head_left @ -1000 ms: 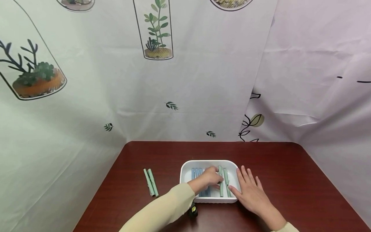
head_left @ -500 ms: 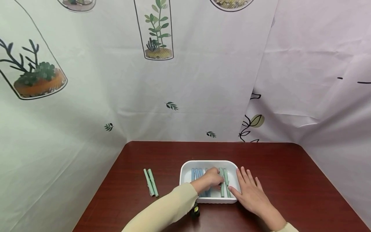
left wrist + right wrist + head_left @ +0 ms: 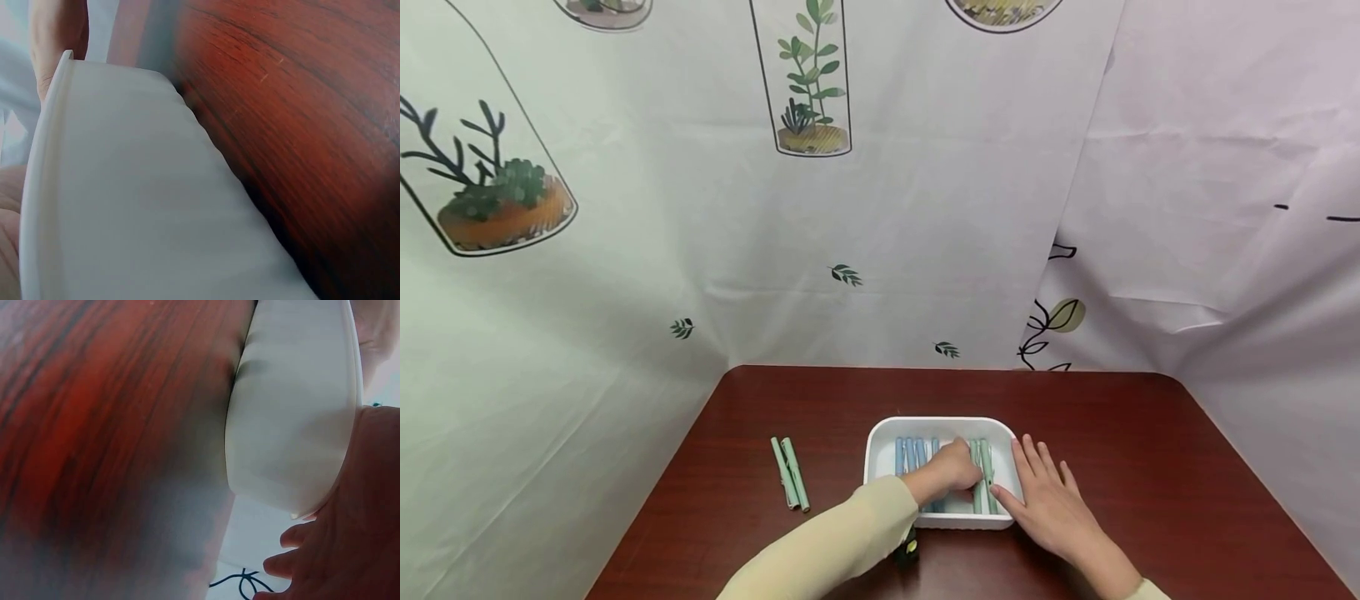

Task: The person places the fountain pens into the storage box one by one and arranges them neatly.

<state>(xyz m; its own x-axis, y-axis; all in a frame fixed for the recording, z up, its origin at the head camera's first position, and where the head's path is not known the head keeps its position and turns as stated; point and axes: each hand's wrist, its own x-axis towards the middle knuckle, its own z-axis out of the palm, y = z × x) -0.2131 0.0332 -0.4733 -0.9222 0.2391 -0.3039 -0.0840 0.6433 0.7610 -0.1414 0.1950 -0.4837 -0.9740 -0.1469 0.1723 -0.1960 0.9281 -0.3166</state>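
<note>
My left hand point(image 3: 953, 467) reaches down into a white tray point(image 3: 943, 422), its fingers bent downward against the nearer of two green pens point(image 3: 977, 493). The fingertips are hidden, so whether they pinch that pen or only press it is unclear. A second green pen point(image 3: 986, 457) lies close along its right side. Several blue pens point(image 3: 910, 454) lie in the left part of the tray, partly behind the hand. Spread flat, my right hand point(image 3: 1051, 500) rests against the tray's right rim; in the right wrist view its palm point(image 3: 350, 544) touches the tray's wall point(image 3: 294, 412).
Two more green pens point(image 3: 795, 475) lie side by side on the dark red table point(image 3: 820, 392), left of the tray. A small black device point(image 3: 910, 546) hangs under the left sleeve. A printed white cloth point(image 3: 895, 208) stands behind the table.
My left hand has shifted slightly right and lower in the tray. The nearer green pen has moved right, closer to its neighbour. The right hand has stayed in place.
</note>
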